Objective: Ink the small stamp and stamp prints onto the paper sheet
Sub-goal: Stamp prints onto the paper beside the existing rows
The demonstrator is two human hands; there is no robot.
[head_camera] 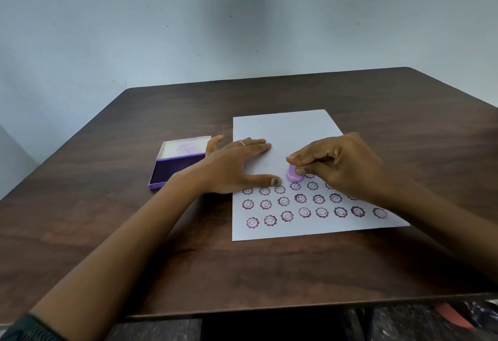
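A white paper sheet (288, 130) lies on the dark wooden table (296, 265), its near half covered with rows of several purple smiley-flower prints (287, 216). My right hand (342, 165) pinches the small lilac stamp (293, 175), whose base rests flat on the paper just above the top row of prints. My left hand (231, 164) lies flat with fingers spread across the sheet's left edge, thumb beside the stamp. An open purple ink pad (172, 171) sits left of the paper, partly hidden by my left wrist.
The ink pad's white lid (186, 146) stands tilted up behind its dark pad. A pale wall (242, 22) rises behind the table's far edge. The table's near edge (269, 311) runs below my forearms, with dark floor beneath.
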